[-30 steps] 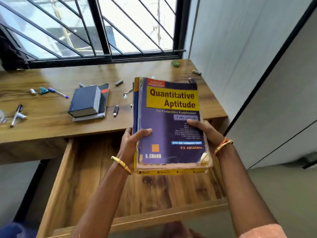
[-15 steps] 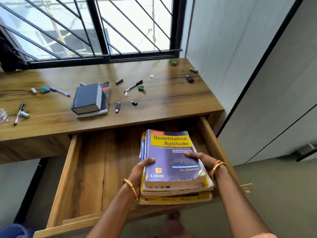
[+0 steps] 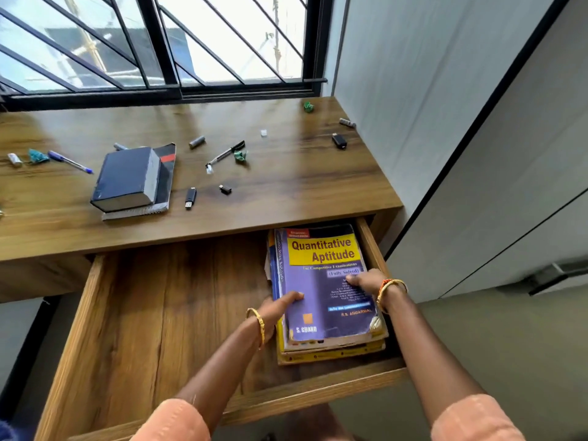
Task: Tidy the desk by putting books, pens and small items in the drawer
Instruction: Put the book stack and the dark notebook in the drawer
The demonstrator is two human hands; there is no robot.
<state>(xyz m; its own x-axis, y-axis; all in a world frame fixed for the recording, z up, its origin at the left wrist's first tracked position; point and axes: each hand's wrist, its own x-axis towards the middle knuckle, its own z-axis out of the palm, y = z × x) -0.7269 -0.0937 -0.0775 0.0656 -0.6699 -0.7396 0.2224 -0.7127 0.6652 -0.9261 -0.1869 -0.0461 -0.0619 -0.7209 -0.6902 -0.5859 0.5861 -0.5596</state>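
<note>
A stack of books [image 3: 321, 300], topped by a purple and yellow "Quantitative Aptitude" cover, lies flat in the right end of the open wooden drawer [image 3: 152, 313]. My left hand [image 3: 280, 308] grips the stack's left edge, thumb on the cover. My right hand [image 3: 366, 280] presses on the cover near the right edge. On the desk top [image 3: 286, 186] remain a thick dark book [image 3: 127, 178] on a spiral notebook, a blue pen [image 3: 70, 161], a black pen [image 3: 226, 152], a USB stick [image 3: 190, 197] and other small items.
A barred window [image 3: 159, 43] runs along the back of the desk. A grey wall [image 3: 445, 106] closes the right side, close to the drawer's right wall. Green crumpled bits [image 3: 308, 106], batteries [image 3: 346, 123] and a black adapter [image 3: 339, 141] lie scattered on the desk.
Both hands have lowered the book stack from above the desk edge into the drawer and pushed it back to the right end, where it now rests on the drawer floor.
</note>
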